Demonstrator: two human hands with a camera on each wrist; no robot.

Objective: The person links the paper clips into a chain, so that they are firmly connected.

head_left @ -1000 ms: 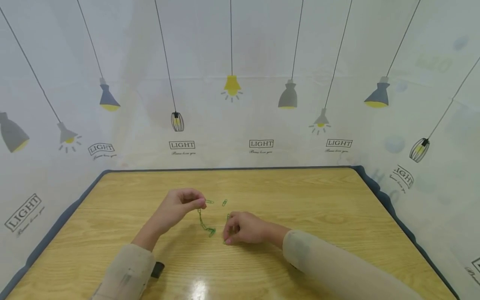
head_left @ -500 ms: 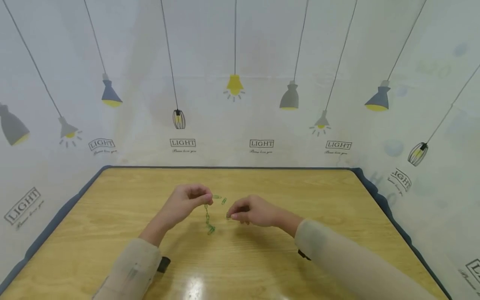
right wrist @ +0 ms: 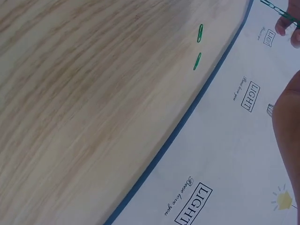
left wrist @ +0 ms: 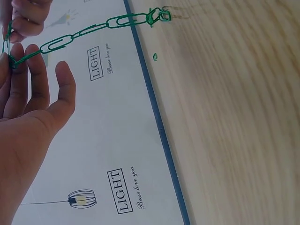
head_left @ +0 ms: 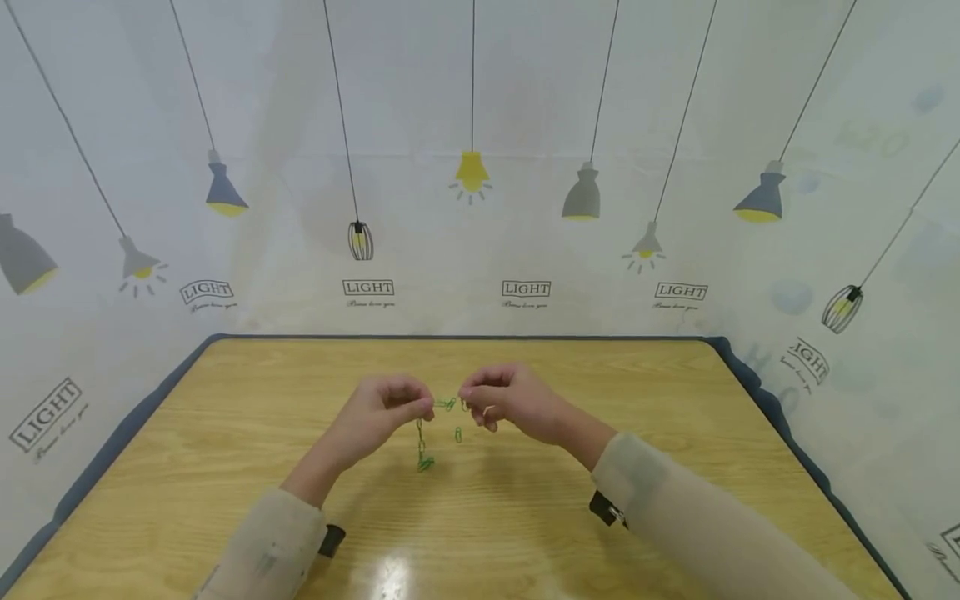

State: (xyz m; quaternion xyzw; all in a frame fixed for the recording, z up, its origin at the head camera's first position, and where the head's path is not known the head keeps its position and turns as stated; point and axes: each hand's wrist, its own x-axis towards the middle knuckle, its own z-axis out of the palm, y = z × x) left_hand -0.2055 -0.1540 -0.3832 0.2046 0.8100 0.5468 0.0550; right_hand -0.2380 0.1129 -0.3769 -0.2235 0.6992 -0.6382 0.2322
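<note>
In the head view my left hand (head_left: 375, 421) pinches the top of a chain of green paper clips (head_left: 421, 435), which hangs down towards the table. One clip end (head_left: 439, 404) sticks out to the right from those fingertips. Opposite it, my right hand (head_left: 521, 407) pinches a single green paper clip (head_left: 464, 405). The two hands are a short gap apart, above the table. The left wrist view shows the linked clips (left wrist: 90, 30) running from the left fingertips, with the right hand (left wrist: 29, 21) close by.
Two loose green paper clips, one nearer (head_left: 458, 434) and one farther (head_left: 450, 404), lie on the wooden table (head_left: 637, 400). Behind the table's dark edge (head_left: 525, 337) hangs a white backdrop (head_left: 420, 183) printed with lamps. A black strap piece (head_left: 603, 507) shows under the right sleeve.
My right hand has picked up a paper clip from the table and moved up and away, close to the left hand. The left hand has shifted slightly right, with the chain hanging straighter.
</note>
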